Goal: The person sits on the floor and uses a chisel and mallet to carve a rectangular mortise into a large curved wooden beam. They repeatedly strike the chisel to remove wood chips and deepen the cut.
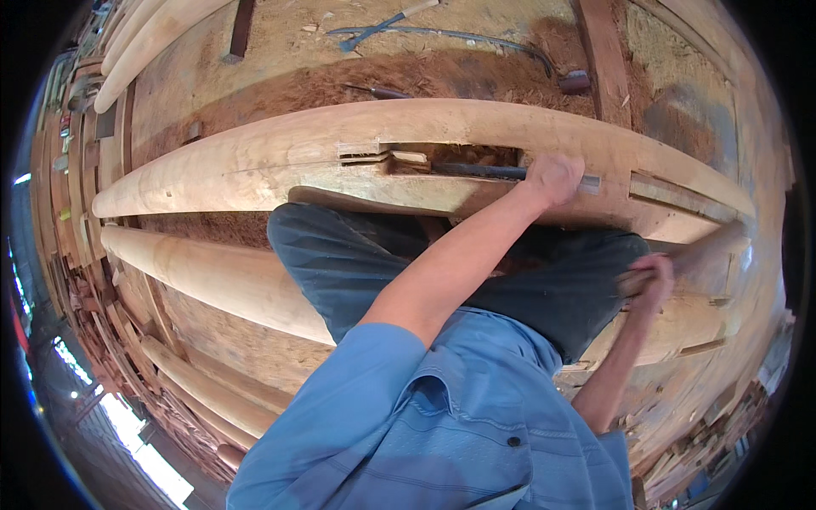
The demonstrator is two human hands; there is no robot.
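My left hand is closed around a chisel. The chisel's dark metal blade points left into a long slot cut in a pale, tapered wooden beam. A split piece of wood sticks up at the slot's left end, and loose chips lie inside. The butt of the chisel shows just right of my fist. Off to the right, my right hand grips a wooden mallet, smeared by motion. Its head is at the right end of the beam, apart from the chisel.
A second, shallower slot is cut near the beam's right end. Beyond the beam lie an adze-like tool, a long curved bar and a dark-handled tool among wood shavings. More rounded beams lie nearer me.
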